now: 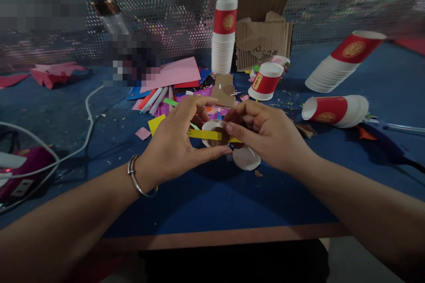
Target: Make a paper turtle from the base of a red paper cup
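Observation:
Between my hands is a small round white paper piece (206, 141), like the bottom of a paper cup, with brown inside. A yellow paper strip (206, 135) with small dark marks at its left end lies across it. My left hand (175, 137), with a bracelet at the wrist, curves its thumb and fingers around the round piece. The fingers of my right hand (262, 130) pinch the strip at its right side; their tips partly hide it. Just below, a white paper disc (246, 159) rests on the blue table.
Behind my hands lie coloured paper sheets (172, 75), markers (158, 101) and scraps. Stacked paper cups (223, 48) stand before a torn cardboard box (259, 44). More cups (345, 62) lean or lie at right. A white cable (88, 119) runs to a purple power socket (29, 168) at left.

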{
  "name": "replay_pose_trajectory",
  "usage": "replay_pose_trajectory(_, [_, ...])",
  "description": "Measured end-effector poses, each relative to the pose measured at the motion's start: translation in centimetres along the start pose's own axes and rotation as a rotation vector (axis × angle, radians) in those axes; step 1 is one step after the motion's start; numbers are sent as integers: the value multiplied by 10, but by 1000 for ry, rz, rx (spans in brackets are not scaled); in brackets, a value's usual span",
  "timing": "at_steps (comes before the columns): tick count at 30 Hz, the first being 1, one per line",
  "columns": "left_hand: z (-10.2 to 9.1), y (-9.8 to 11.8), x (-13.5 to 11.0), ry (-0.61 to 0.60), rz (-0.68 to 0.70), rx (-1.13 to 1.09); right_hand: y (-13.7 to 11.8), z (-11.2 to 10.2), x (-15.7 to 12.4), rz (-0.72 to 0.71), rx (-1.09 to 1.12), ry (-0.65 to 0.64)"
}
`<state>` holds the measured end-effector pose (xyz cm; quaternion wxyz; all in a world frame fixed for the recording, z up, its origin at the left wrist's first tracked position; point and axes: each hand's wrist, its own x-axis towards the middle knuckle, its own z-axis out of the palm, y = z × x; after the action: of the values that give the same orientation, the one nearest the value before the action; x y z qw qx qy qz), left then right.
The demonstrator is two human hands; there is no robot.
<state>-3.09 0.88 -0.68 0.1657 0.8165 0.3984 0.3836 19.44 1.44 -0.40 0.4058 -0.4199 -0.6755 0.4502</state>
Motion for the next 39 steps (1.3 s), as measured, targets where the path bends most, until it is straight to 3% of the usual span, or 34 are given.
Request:
replay_pose_trajectory(8, [-2, -4, 1, -78, -39, -254, -3, -3, 2, -16, 5, 26])
replay_pose_trajectory(18, [-4, -4, 1, -116, -40, -311, -1, -6, 3, 30, 15, 65])
replay_pose_trajectory(24, [-10, -5, 7, -19, -136, -421, 0, -14, 5, 0, 54, 171])
replay_pose_trajectory(28, [-18, -4, 13, 89, -152, -331, 3, -21, 9, -29, 83, 227])
replay_pose_trajectory(33, [-30, -22, 18, 374, -71, -149, -3, -31, 11, -110, -65, 318])
replay_pose_trajectory(36, [-35, -34, 19, 432, -115, 1, -6, -37, 12, -134, -120, 346])
replay_pose_trajectory(39, [-33, -41, 22, 445, -121, -13, -5, -42, 13, -155, -210, 330])
